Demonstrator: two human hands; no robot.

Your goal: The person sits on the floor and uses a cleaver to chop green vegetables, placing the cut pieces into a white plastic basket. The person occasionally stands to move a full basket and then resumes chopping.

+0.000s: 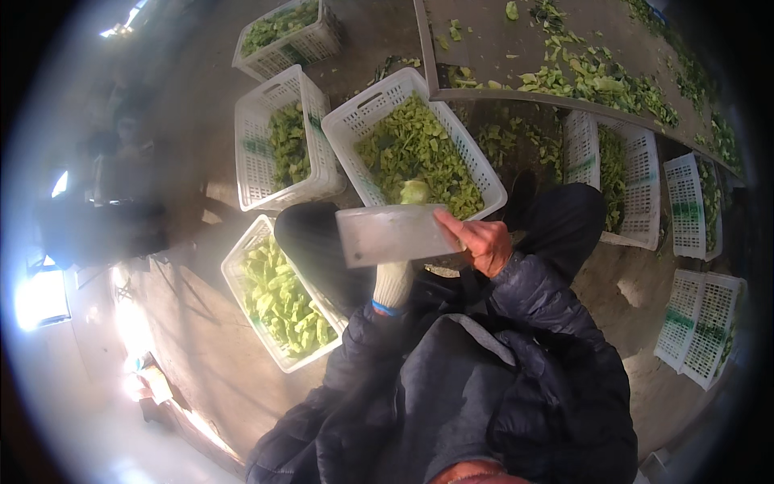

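Observation:
My bare right hand (484,242) grips a wide-bladed cleaver (393,233) near its handle, the blade lying flat across my view. My left hand (393,284), in a pale knitted glove with a blue edge at the wrist, reaches under the blade, which hides its fingers. Just past the blade's far edge shows a pale green vegetable piece (414,192); whether my left hand holds it cannot be seen. Beyond my hands, a white plastic crate (338,130) contains many green leaf scraps (423,139). A crate (233,266) of long light green vegetable pieces (281,296) is beside my knee at left.
More white crates with greens stand at the upper left (251,157) and right (641,181). A metal-edged table (484,95) with scattered leaf trimmings is at the upper right. Leaf bits lie on the floor beneath it. At far left is a dark, blurred shape.

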